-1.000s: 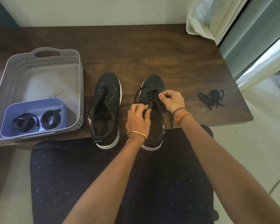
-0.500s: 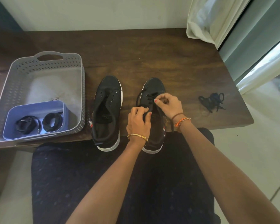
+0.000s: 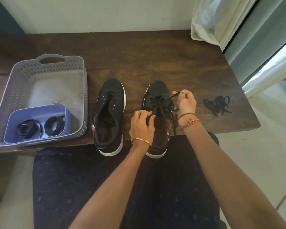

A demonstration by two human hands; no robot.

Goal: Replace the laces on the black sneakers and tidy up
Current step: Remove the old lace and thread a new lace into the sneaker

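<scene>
Two black sneakers with white soles stand side by side at the table's front edge. The left sneaker (image 3: 109, 113) has bare eyelets and no lace. The right sneaker (image 3: 158, 90) carries a black lace (image 3: 157, 100) partly threaded near the toe. My left hand (image 3: 141, 124) grips that shoe's left upper by the eyelets. Just right of the shoe, my right hand (image 3: 185, 103) pinches a lace end and holds it taut. A loose black lace bundle (image 3: 217, 104) lies on the table to the right.
A grey perforated basket (image 3: 23, 75) sits at the left on the dark wooden table (image 3: 155, 55); inside it a small blue tub (image 3: 38, 109) holds two coiled black laces (image 3: 54, 126). A white curtain (image 3: 213, 19) hangs at the back right. My dark-clothed lap lies below the table edge.
My right hand has moved from over the right sneaker's tongue out to its right side, drawing the lace end taut. My left hand stays on the shoe.
</scene>
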